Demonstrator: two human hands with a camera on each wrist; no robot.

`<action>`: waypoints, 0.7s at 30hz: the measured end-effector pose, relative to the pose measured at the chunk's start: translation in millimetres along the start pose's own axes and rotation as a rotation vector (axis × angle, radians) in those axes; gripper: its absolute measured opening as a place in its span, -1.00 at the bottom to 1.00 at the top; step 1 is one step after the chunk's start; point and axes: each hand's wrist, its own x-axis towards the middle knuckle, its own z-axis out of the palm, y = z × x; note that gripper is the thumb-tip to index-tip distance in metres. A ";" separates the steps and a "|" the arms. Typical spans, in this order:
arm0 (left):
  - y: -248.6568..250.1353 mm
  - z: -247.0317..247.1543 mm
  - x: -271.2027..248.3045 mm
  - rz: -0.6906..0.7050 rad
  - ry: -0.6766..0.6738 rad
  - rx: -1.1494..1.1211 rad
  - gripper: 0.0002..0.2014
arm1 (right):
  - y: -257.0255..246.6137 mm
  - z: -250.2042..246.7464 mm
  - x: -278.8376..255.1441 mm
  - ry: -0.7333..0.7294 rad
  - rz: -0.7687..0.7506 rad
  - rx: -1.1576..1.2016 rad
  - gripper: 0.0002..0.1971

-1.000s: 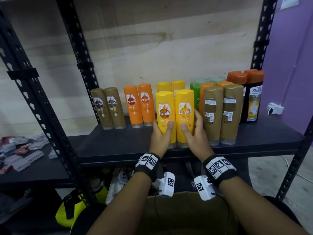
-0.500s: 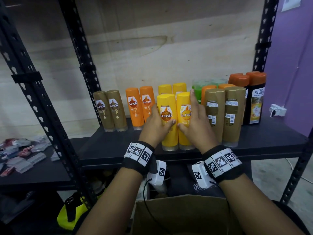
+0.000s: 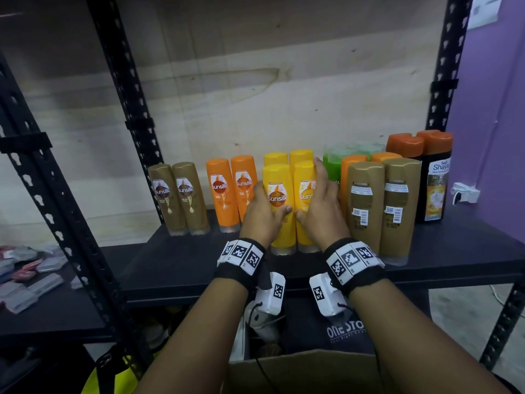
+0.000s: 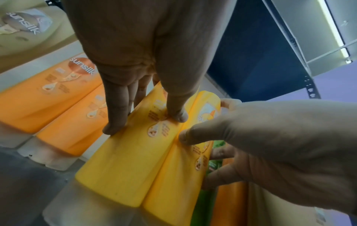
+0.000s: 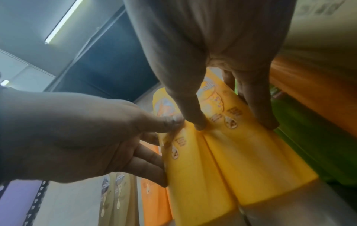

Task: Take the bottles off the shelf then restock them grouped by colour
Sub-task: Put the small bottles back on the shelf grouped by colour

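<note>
Two front yellow bottles (image 3: pixel 289 206) upright side by side on the black shelf (image 3: pixel 176 265), caps down, touching each other. Left hand (image 3: pixel 262 216) wrapped on the left one: thumb across its front label, fingers straight along its left side. Right hand (image 3: pixel 322 211) on the right one likewise, thumb on the front, fingers reaching up along its right flank. Thumb tips nearly meeting at the seam between the pair. Both grips partly closed around the bottles, not clenched.

Directly behind, two more yellow bottles (image 3: pixel 288 158), only the tops showing. To the left, two orange bottles (image 3: pixel 233 191), then two brown bottles (image 3: pixel 179 197) near the rack post. To the right, a green bottle (image 3: pixel 332 166) at the back, two orange ones behind two brown bottles with barcodes facing out (image 3: pixel 380 209), and two dark bottles with orange caps (image 3: pixel 431 177) at the far end.

Below the shelf, an open cardboard box (image 3: pixel 306 371); contents too dim to tell.
</note>
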 end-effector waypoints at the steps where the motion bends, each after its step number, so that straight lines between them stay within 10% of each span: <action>1: -1.0 1.3 4.1 -0.008 -0.002 -0.005 -0.32 | 0.5 2.6 4.0 -0.001 0.011 -0.001 0.11; 21: -9.6 17.8 42.7 -0.106 -0.006 -0.133 -0.30 | 19.0 32.6 46.1 0.033 0.021 0.027 0.09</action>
